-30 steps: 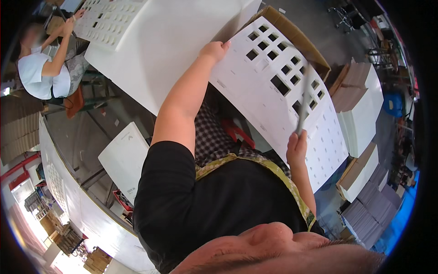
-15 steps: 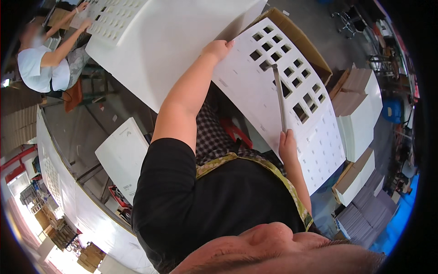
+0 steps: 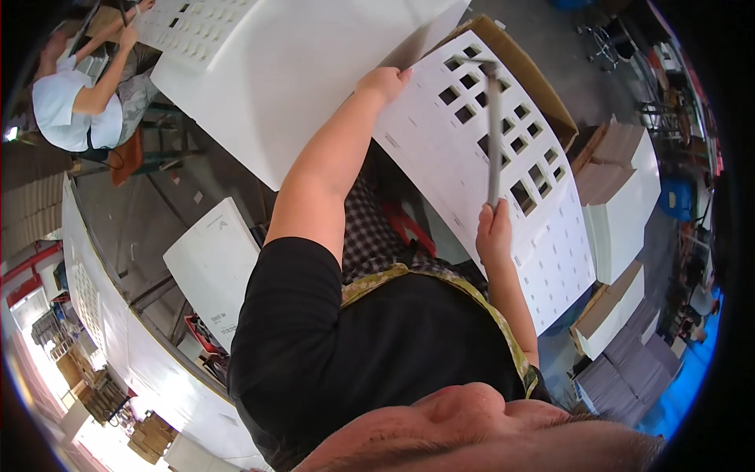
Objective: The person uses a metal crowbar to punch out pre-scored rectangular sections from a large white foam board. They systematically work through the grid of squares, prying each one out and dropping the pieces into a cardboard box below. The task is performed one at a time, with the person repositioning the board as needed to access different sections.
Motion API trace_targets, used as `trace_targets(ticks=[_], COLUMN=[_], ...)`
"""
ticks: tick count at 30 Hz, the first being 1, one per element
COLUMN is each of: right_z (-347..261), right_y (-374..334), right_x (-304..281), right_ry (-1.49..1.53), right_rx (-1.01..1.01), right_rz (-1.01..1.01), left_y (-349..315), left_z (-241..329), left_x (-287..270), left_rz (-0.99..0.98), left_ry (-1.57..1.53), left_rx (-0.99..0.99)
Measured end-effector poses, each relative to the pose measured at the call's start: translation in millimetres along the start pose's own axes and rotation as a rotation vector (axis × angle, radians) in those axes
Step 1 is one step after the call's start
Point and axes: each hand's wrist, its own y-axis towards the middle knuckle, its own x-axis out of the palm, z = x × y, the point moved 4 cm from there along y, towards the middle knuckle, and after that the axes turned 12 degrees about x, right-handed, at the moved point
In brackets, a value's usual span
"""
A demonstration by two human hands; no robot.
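My left hand [image 3: 384, 83] grips the far left corner of a white board [image 3: 431, 134], fingers closed over its edge. Rows of square and rectangular cut-outs run along the board's right half, and small printed marks cover its near end. A long grey metal hammer [image 3: 495, 149], somewhat blurred, is held at the handle's near end in my right hand [image 3: 494, 228], which is closed round it. The hammer's narrow head lies over the far cut-outs; whether it touches the board I cannot tell.
A brown carton [image 3: 543, 94] stands beyond the board. A large white table [image 3: 259, 86] spreads to the far left, where a co-worker [image 3: 79, 118] handles a similar perforated board [image 3: 204, 35]. Stacked white boards [image 3: 621, 220] stand right; another white block [image 3: 211, 263] is at left.
My right hand has moved farther away, carrying the hammer's head from the middle cut-outs to the far ones. My left hand and the board's far corner have shifted slightly right.
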Motion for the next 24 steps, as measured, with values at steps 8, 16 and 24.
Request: trace_targets(ticks=[8,16,24], right_z=[-30.1,-30.7,-28.0], right_y=[15.0,18.1,17.4], right_x=[2.9,4.5,-2.5], right_ry=[-0.193,-0.203,-0.118], right_rx=[-0.033,-0.039,-0.062], right_rz=[-0.018,0.048,0.035], left_y=[4.5,2.0,2.2], left_z=[-5.2,-2.5,-0.9], left_x=[2.3,3.4,2.4], left_rz=[0.047,-0.013,0.022], left_ry=[0.042,-0.014,0.004], left_rx=[0.03,-0.004,0.0])
